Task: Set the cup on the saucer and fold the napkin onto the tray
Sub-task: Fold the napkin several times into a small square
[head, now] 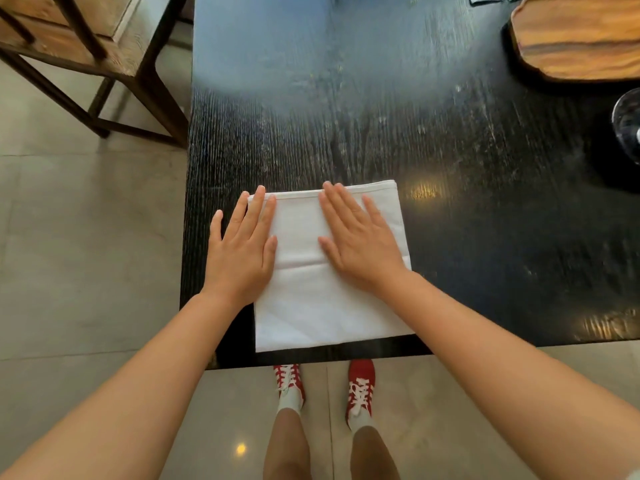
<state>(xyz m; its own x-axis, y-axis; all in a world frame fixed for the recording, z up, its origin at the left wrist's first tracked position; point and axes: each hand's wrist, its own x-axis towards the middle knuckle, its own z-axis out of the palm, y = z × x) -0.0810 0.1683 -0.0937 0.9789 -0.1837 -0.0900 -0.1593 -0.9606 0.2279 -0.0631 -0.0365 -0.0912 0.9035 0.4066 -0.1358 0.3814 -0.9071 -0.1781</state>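
Nearest the camera, two red shoes (325, 389) with white laces stood on the pale tiled floor (69, 237) just under the near edge of the black table (450, 168). On the table, close to that edge and towards its left side, lay the white napkin (325, 292), folded flat into a rectangle with several layers showing at its far right corner. Both hands rested on it, palms down and fingers spread, gripping nothing: the left hand (242, 254) lay across the napkin's left edge, partly on the bare tabletop, and the right hand (360, 244) pressed on the cloth's far right part. Farther off, at the table's right edge, part of a clear glass object (628, 123) showed, too cropped to identify. Beyond it, in the far right corner, sat the wooden tray (578, 39), well apart from the napkin. A dark wooden chair (104, 64) stood on the floor to the far left.
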